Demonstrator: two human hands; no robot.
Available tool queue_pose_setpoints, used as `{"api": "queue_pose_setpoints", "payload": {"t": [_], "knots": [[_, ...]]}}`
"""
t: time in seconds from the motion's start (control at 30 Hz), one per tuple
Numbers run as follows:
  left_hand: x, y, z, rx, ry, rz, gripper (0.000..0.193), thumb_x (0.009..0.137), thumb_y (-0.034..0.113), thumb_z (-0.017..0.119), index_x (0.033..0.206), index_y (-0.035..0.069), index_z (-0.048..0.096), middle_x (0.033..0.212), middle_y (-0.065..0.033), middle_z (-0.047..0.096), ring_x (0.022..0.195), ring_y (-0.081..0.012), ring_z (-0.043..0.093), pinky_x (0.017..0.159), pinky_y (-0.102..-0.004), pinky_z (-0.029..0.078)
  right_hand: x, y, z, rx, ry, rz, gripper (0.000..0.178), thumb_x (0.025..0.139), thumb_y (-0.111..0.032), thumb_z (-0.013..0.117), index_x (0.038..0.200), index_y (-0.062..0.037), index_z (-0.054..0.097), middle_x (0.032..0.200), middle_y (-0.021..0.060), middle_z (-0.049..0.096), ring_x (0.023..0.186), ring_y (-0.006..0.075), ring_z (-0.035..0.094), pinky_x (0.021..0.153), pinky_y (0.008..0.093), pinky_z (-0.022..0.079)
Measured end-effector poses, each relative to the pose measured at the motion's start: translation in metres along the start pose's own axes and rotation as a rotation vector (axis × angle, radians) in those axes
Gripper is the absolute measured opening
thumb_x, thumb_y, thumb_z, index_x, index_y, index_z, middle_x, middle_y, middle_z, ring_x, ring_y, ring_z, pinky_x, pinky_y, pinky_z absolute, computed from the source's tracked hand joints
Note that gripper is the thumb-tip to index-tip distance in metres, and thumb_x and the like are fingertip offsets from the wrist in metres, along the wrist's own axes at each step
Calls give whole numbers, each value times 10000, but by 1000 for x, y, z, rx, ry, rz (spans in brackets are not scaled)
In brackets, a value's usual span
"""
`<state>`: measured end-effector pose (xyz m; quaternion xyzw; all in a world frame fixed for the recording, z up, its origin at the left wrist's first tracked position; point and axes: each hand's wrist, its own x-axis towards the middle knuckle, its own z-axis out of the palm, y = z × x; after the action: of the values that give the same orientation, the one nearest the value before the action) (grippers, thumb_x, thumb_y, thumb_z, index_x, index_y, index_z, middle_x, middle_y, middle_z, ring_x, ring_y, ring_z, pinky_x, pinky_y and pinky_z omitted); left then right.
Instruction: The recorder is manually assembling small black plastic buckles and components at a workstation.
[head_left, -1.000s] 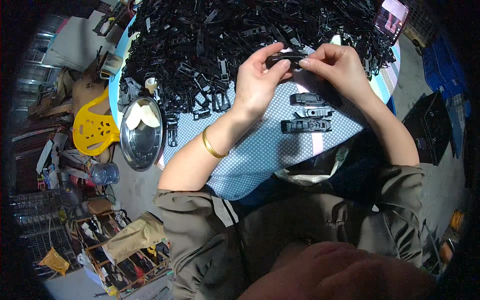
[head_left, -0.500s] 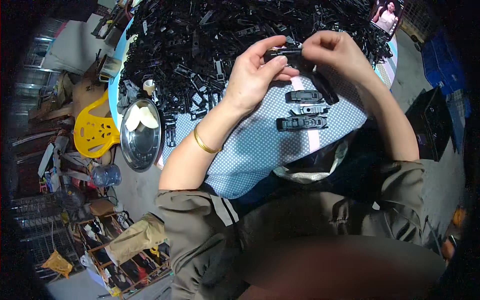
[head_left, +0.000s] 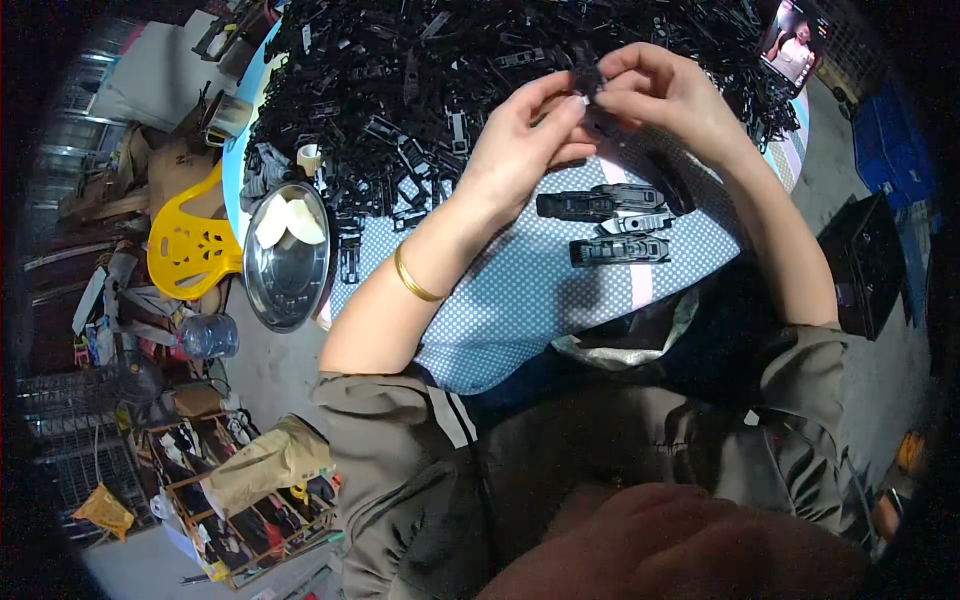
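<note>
My left hand and my right hand meet over the near edge of a large heap of black plastic parts. Both have their fingertips pinched together around a small black plastic part; its shape is hard to make out against the dark heap. Below them, on the dotted cloth, lie several long black parts: one dark housing touching another, a greyer slotted piece, and a further housing nearest me.
At the table's left edge sits an oval metal tray with pale slices; a roll of tape lies behind it. A lit screen stands at the far right. A yellow plastic chair and a wooden rack are on the left.
The long black part that was in my left hand is gone from it, and another housing now lies left of the upper one on the cloth. My hands have come closer together.
</note>
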<state>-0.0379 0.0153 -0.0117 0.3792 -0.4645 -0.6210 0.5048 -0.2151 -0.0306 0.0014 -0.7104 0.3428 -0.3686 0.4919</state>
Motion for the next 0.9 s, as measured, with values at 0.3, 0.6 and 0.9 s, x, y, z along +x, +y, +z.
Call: {"api": "queue_pose_setpoints", "payload": {"t": [0.3,0.6,0.9], "knots": [[8,36,-25,47,236,200,199,869,173,507,960,1,545,769,-52,603,547,-37,494,457,-143,411,42,8,3,-873,-205,-570,139,685,-65,622,817,-23,618,800,66,578,797,193,560,715,289,449],[8,38,-29,56,242,107,300,832,123,555,1082,-39,516,760,-64,581,587,-79,526,487,-169,439,41,25,7,-704,-114,-609,158,688,-59,610,831,-14,562,773,70,556,734,198,534,661,283,444],[1,29,-29,413,235,134,301,822,74,552,1085,-67,511,754,-118,612,548,-105,574,486,-185,466,29,9,13,-114,-97,-309,278,812,-66,493,1084,-31,540,712,-6,546,606,60,485,557,184,407]]}}
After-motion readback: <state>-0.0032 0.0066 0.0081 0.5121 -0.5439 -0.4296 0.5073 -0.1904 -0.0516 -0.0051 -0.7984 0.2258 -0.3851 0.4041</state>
